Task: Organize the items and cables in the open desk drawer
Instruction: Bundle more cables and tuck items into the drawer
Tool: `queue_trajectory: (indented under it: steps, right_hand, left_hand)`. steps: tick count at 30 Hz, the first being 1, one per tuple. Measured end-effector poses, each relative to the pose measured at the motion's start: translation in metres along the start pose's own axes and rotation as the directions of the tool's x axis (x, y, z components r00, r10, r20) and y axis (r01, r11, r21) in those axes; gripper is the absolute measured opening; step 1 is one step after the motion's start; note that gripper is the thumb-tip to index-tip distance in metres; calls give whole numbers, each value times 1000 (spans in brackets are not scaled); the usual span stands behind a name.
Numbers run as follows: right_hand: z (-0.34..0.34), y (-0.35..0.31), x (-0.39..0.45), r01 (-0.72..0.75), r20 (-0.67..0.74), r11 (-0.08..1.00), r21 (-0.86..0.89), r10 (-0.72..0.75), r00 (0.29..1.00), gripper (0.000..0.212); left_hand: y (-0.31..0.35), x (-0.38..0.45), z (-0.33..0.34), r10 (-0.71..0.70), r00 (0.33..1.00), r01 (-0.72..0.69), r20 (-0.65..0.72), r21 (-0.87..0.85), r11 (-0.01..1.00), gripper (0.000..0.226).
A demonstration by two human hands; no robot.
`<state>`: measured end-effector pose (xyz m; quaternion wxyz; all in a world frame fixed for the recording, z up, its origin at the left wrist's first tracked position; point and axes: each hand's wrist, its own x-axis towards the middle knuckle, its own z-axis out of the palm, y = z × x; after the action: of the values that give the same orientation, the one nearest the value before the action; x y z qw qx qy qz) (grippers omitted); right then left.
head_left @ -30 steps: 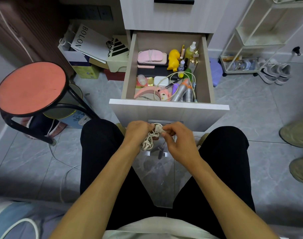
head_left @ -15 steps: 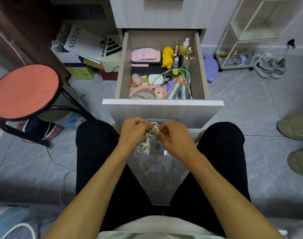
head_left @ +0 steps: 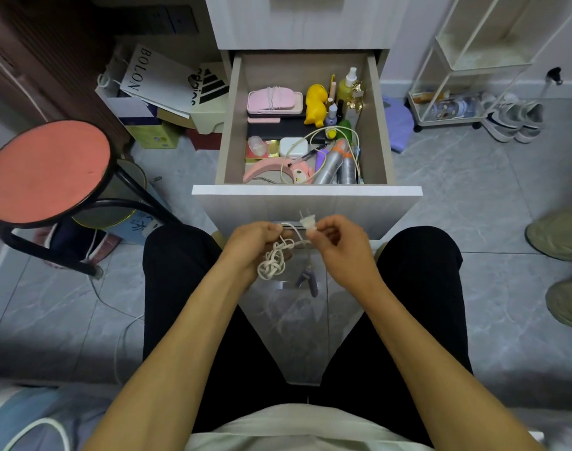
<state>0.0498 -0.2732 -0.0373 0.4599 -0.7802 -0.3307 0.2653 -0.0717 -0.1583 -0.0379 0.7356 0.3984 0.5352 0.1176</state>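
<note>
Left hand (head_left: 252, 244) gripping tangled white cable (head_left: 273, 260), right hand (head_left: 338, 244) pinching its plug (head_left: 308, 222), open drawer (head_left: 306, 189) beyond, "BOLON" bag (head_left: 154, 78), Adidas-logo box (head_left: 210, 89).

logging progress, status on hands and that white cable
Left hand grips bundled white cable. Right hand pinches its plug. Drawer open ahead, nothing blocking.

The left hand (head_left: 257, 244) covers part of the tangled white cable (head_left: 273, 262); its fingertips are hidden behind the bundle. A small purple object (head_left: 307, 278) hanging below is blurred, identity unclear. Shoes (head_left: 561, 271) at the right edge are cut off. The cabinet's upper drawer (head_left: 306, 17) is cropped at the top edge.
</note>
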Motion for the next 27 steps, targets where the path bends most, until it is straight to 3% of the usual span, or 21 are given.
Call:
queue_trajectory:
  steps: [2, 5, 9, 13, 15, 17, 20, 24, 27]
  right_hand:
    - [-1, -1, 5, -75, -28, 978, 194, 82, 996, 11]
    - [-5, -1, 10, -136, -37, 923, 359, 159, 987, 13]
    - [-2, 4, 16, -209, 78, 888, 411, 194, 978, 20]
    - [-4, 0, 27, -401, 246, 748, 530, 316, 916, 25]
    - [-5, -3, 29, -418, 287, 758, 500, 310, 906, 27]
    - [-4, -8, 28, -388, 291, 837, 386, 289, 912, 26]
    - [-2, -10, 29, -361, 267, 885, 293, 287, 920, 24]
    - [-9, 2, 27, -395, 270, 877, 274, 323, 907, 35]
    - [-13, 8, 20, -370, 270, 901, 226, 307, 913, 40]
  left_hand:
    - [3, 0, -1, 46, 999, -46, 27, 3, 999, 15]
    - [2, -1, 2, 138, 990, -132, -29, 155, 979, 19]
    - [4, -6, 2, 156, 987, -148, -25, 206, 967, 21]
    - [13, -10, 0, 224, 969, -240, 101, 197, 950, 18]
    - [17, -11, -1, 263, 955, -291, 135, 273, 917, 18]
    - [20, -12, -4, 279, 948, -316, 152, 374, 872, 18]
    - [24, -13, -13, 234, 962, -274, 144, 491, 827, 11]
    - [32, -19, -25, 76, 980, -166, 182, 552, 817, 9]
    - [33, -27, -28, 52, 983, -127, 179, 441, 888, 15]
